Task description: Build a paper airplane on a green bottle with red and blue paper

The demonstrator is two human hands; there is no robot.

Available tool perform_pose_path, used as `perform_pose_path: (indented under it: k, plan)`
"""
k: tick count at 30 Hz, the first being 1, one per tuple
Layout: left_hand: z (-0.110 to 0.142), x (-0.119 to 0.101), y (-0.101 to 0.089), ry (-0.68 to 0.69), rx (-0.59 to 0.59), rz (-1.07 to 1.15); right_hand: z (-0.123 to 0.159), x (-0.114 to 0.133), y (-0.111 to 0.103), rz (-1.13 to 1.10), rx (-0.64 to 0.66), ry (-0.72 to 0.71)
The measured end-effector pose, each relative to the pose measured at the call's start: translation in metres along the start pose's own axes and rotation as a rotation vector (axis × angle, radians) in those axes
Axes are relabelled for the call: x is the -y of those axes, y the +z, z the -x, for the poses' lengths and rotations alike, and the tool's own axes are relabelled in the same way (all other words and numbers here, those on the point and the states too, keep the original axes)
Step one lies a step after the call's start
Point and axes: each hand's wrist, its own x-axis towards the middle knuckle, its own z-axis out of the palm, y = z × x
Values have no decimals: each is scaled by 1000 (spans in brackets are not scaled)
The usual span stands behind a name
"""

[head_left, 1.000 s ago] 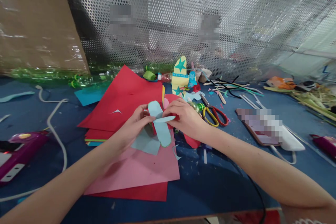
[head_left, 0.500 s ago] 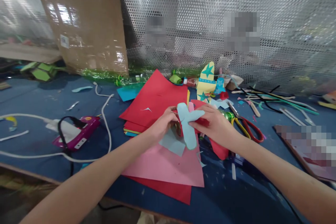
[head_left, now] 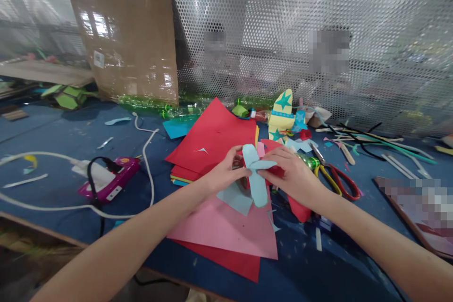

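Note:
Between my hands is a light blue paper cutout (head_left: 259, 191) with rounded, propeller-like arms. My left hand (head_left: 230, 170) is closed, its thumb and finger at the cutout's left side near the middle. My right hand (head_left: 292, 172) pinches it from the right, close to the arm that points sideways. Something red shows behind the cutout, largely hidden by my fingers. Below lie a pale blue paper piece (head_left: 233, 198) and a pink sheet (head_left: 222, 231). Behind my left hand is a stack of red sheets (head_left: 215, 134).
Scissors (head_left: 341, 181) with red and yellow handles lie right of my right hand. A purple power strip (head_left: 122, 179) with white cables sits left. Farther back are a yellow paper shape (head_left: 281, 120) with blue stars, green plastic bottles (head_left: 141, 104) and a cardboard sheet (head_left: 130, 47). A tablet-like object (head_left: 417, 217) lies right.
The cutout's sideways arm has turned and looks narrower, pointing flatter to the right. My left thumb has come onto the cutout's middle. The whole view has shifted slightly.

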Motion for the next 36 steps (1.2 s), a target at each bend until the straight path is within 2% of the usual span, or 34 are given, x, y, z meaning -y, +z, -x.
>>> perform_pose_path:
  k: [4,7,9,11,17,19,22,24,28,30,33,36]
  plan:
    - [-2,6,-3,62,23,-45,1,0,1,16,2,11]
    - [-2,9,-5,124,98,-73,1,1,1,24,-1,8]
    - [0,9,-5,123,137,-82,2,1,-3,20,-7,1]
    - [2,8,-5,87,126,-91,5,-1,-13,17,-27,27]
    - [0,4,-5,-3,-37,-5,31,-17,-54,116,-191,303]
    - [-2,3,-6,-33,-88,91,43,-24,-61,110,-202,415]
    - [-3,0,-7,-74,-132,232,60,-34,-63,-31,-237,604]
    - [-3,-1,-7,-95,-147,298,68,-39,-62,-103,-283,658]
    - [-1,-3,-4,-89,-127,386,74,-43,-61,-147,-354,647]
    - [1,-4,-2,-67,-113,409,74,-42,-61,-239,-321,665]
    - [2,-4,-1,-31,-104,403,72,-40,-59,-454,-199,746]
    - [2,-1,-2,6,-112,372,72,-38,-52,-572,-115,785]
